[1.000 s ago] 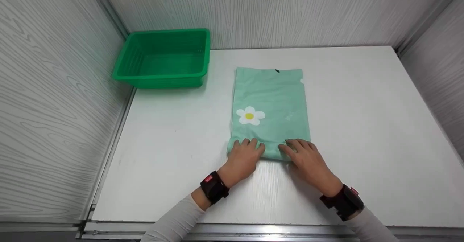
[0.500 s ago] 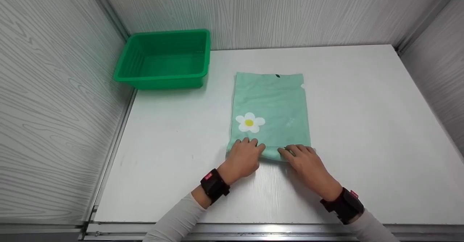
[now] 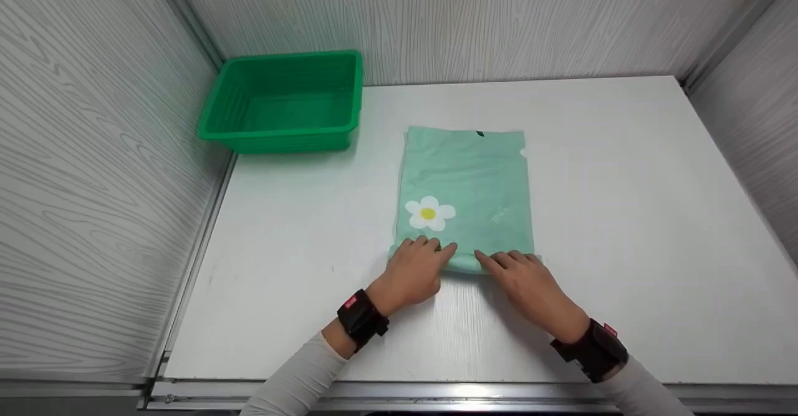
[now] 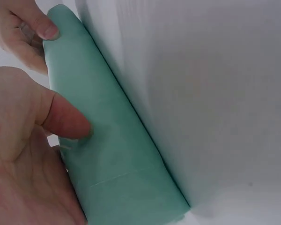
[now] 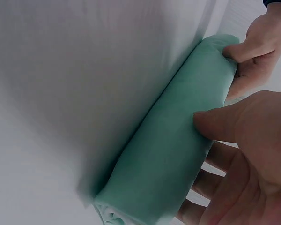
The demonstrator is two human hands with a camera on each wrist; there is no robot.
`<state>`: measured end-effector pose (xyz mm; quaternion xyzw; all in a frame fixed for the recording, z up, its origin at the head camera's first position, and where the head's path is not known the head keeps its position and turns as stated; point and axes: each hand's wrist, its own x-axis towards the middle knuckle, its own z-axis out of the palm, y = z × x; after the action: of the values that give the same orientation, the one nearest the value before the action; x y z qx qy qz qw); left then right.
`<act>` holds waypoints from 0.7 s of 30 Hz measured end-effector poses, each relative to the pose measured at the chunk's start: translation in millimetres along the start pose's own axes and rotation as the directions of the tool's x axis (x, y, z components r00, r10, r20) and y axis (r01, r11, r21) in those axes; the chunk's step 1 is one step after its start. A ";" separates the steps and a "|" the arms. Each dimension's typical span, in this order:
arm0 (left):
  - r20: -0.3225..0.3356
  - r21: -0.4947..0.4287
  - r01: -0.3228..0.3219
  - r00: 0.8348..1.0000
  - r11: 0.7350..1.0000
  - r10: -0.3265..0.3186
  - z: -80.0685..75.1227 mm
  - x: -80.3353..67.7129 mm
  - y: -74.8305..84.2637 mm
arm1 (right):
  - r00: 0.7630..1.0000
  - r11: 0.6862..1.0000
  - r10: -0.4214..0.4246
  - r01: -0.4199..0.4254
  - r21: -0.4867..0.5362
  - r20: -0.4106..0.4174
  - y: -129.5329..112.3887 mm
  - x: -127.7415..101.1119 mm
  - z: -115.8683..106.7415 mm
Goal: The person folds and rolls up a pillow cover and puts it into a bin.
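Observation:
A mint-green cloth (image 3: 467, 179) with a white daisy print lies flat on the white table, its near end rolled into a thick tube. My left hand (image 3: 413, 272) grips the left part of this roll, and my right hand (image 3: 528, 285) grips the right part. In the left wrist view the left thumb (image 4: 68, 119) presses on the near side of the roll (image 4: 112, 159). The right wrist view shows the right thumb (image 5: 215, 124) on the roll too, with the other fingers curled behind it. Loose layers show at the roll's end in that view.
A green plastic basket (image 3: 280, 133) stands at the back left of the table (image 3: 623, 216), close to the left wall. Wood-grain panels (image 3: 436, 23) enclose the back and sides. A metal rail (image 3: 461, 391) runs along the front edge.
The cloth's far edge and daisy have shifted toward me, and the flat part has become shorter. Both hands have stayed at the rolled near end, with small finger movements.

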<state>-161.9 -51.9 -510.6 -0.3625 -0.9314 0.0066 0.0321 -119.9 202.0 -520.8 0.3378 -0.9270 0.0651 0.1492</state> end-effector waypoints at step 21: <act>-0.173 0.102 -0.010 0.984 0.995 0.028 4.0 -20.8 9.9 | 0.953 0.934 -0.039 -0.071 0.349 0.299 37.3 35.2 -17.3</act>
<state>-140.2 -58.7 -516.1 -0.3685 -0.9200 0.0219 0.1316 -165.6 213.0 -493.9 0.3576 -0.9144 0.1806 -0.0579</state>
